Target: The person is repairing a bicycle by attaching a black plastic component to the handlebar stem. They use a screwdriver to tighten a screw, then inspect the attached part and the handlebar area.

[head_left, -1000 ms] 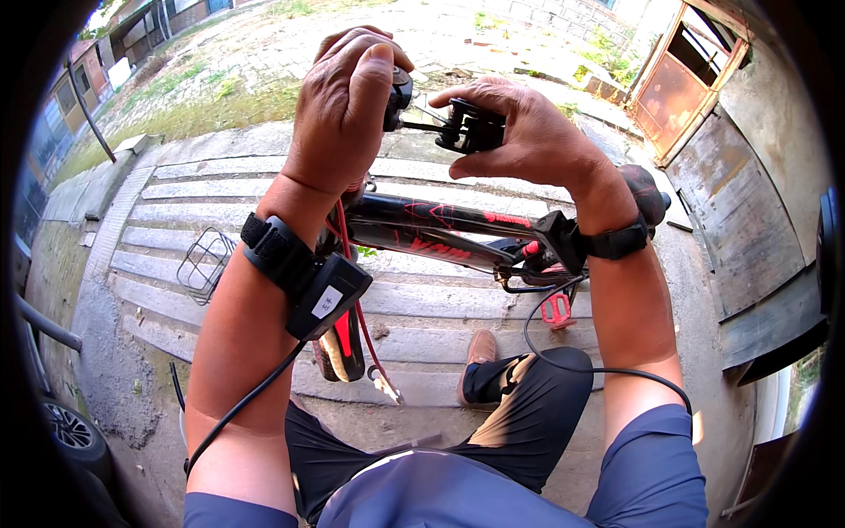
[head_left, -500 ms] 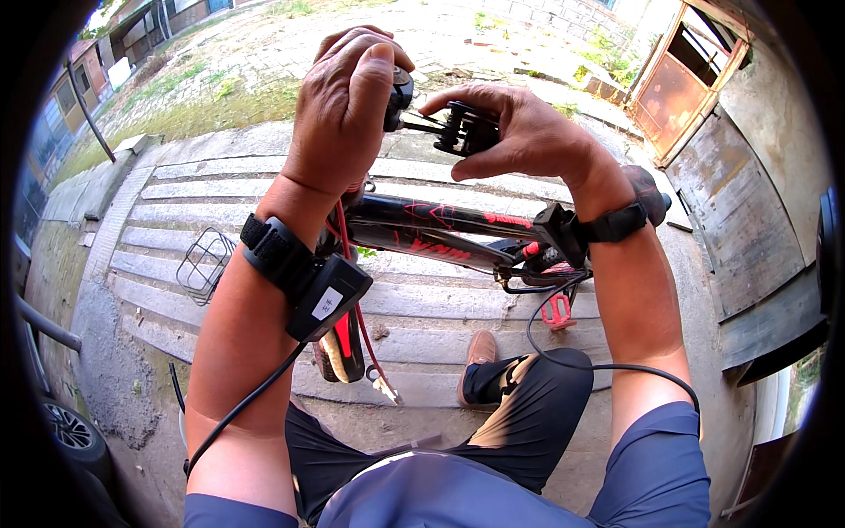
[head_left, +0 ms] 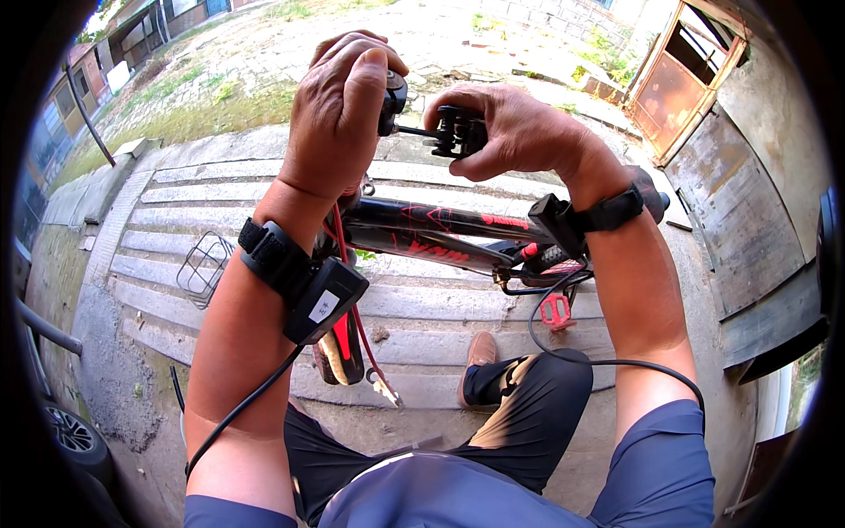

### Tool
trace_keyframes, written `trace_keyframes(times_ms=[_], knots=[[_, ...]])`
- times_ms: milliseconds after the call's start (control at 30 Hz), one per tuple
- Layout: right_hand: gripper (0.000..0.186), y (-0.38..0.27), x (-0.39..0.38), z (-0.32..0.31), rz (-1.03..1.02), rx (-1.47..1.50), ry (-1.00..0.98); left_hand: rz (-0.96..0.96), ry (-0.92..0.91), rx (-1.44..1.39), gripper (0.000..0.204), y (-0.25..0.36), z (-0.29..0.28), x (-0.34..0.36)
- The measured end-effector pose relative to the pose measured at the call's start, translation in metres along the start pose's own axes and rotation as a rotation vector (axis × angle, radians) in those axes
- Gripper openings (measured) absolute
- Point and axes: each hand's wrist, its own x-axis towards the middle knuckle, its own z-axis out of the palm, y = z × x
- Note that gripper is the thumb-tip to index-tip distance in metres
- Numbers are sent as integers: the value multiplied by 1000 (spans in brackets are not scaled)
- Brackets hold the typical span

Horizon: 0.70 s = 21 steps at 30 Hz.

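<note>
Over a black and red bicycle frame (head_left: 440,216), both my hands are raised. My left hand (head_left: 339,106) is wrapped round a rounded black fitting (head_left: 393,99) at the front of the bicycle; its palm side is hidden. My right hand (head_left: 532,132) grips a small black ribbed part (head_left: 459,132) between thumb and fingers. A thin dark rod or cable (head_left: 414,131) runs between this part and the fitting. The exact kind of the ribbed part cannot be made out. A red cable (head_left: 359,326) hangs below my left wrist.
Below are the front wheel (head_left: 334,359), a red pedal (head_left: 555,310) and my shoe (head_left: 481,349) on grey slabs. A wire basket (head_left: 205,268) lies at the left, near a car wheel (head_left: 77,433). A rusty door (head_left: 676,77) stands far right. Black cords hang from both wrist straps.
My right hand and the ribbed part have shifted slightly left, toward my left hand, and the part has turned a little. The right fingers are more curled. My left hand has barely moved.
</note>
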Motion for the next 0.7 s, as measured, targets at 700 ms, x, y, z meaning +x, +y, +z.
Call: trace_keyframes(times_ms=[700], knots=[[39,3,3,7,-20,15,-3,17,12,-22,36,0,2,1]])
